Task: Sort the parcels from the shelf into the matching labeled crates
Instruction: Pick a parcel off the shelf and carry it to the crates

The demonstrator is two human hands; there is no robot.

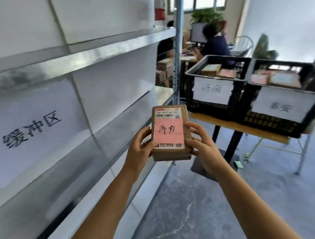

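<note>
- Our left hand (141, 148) and right hand (202, 144) clasp the cardboard parcel (172, 154) by its two long sides, fingers curled round the edges; it hangs in the air before us, just beside the metal shelf (108, 128).
- Its pink note (168, 131) reads 济南; we judge the parcel stiff, small and probably light, so gripping the long sides should hold it safely.
- Farther off, on a wooden table (203, 117), the 济南 crate (206, 109) stands against a second crate (272, 122), both holding parcels (227, 73).
</note>
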